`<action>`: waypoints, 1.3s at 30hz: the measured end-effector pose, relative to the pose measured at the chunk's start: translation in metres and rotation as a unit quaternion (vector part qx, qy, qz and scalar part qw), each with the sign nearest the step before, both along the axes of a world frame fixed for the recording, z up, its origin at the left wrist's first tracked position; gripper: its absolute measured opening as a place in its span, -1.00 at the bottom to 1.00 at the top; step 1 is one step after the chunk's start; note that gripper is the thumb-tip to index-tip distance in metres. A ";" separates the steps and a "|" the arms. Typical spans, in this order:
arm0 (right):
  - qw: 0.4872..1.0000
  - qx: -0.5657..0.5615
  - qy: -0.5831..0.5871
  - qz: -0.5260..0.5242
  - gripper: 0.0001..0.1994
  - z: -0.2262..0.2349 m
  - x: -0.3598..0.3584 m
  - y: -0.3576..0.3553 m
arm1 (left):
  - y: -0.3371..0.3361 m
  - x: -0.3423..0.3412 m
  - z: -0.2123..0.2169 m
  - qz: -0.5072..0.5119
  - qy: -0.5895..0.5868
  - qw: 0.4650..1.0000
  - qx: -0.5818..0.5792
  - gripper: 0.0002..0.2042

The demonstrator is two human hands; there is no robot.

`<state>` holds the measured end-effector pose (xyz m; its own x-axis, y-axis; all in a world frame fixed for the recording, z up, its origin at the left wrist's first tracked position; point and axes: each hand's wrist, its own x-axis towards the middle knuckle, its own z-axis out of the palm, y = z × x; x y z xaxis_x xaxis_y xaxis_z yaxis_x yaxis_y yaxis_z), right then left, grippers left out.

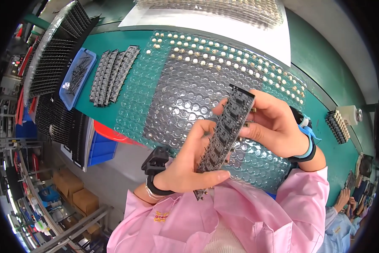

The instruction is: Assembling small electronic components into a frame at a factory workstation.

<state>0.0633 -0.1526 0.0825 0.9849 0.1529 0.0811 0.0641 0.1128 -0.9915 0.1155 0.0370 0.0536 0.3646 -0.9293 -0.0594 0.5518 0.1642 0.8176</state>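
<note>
A long dark circuit board strip (225,130), crowded with small parts, is tilted between my two hands in front of my chest. My left hand (179,170) is closed around its lower half, with the thumb across the near end. At the upper right edge, my right hand (278,124) grips the strip with bent fingers and thumb; some of its fingertips are hidden behind the board. Beneath lies a clear dimpled plastic tray (172,105). Small white round components (206,55) sit in the tray's far rows, while the nearer pockets show none.
Several similar board strips (113,76) lie at the left, beside a blue bin (79,80) of thin black pieces. Black racks (54,63) stand farther left. A stacked block of parts (337,126) is at the right. A co-worker's hands (345,198) show at the far right.
</note>
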 end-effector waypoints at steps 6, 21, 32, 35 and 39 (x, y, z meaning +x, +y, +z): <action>0.995 -0.066 -0.062 -0.041 -0.91 -0.001 -0.001 0.002 | -0.002 -0.005 0.003 0.040 -0.174 0.984 0.021 -0.51; 0.995 0.004 -0.055 -0.083 -0.83 0.002 0.001 -0.004 | 0.005 -0.007 0.008 0.144 -0.020 0.988 0.057 -0.81; 0.992 0.044 -0.070 -0.094 -0.79 -0.001 0.004 -0.005 | -0.001 -0.012 0.005 0.171 -0.089 0.979 0.069 -0.84; 0.989 0.070 -0.077 -0.103 -0.78 -0.002 0.005 -0.006 | -0.001 -0.012 0.005 0.167 -0.094 0.979 0.064 -0.84; 0.986 0.065 -0.098 -0.116 -0.77 -0.005 0.006 -0.007 | -0.001 -0.012 0.005 0.166 -0.100 0.979 0.070 -0.84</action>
<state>0.0691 -0.1598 0.0780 0.9558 -0.0988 0.2769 0.2916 0.1976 -0.9359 0.1031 0.0361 0.0589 0.6618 -0.7460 -0.0743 0.3131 0.1850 0.9315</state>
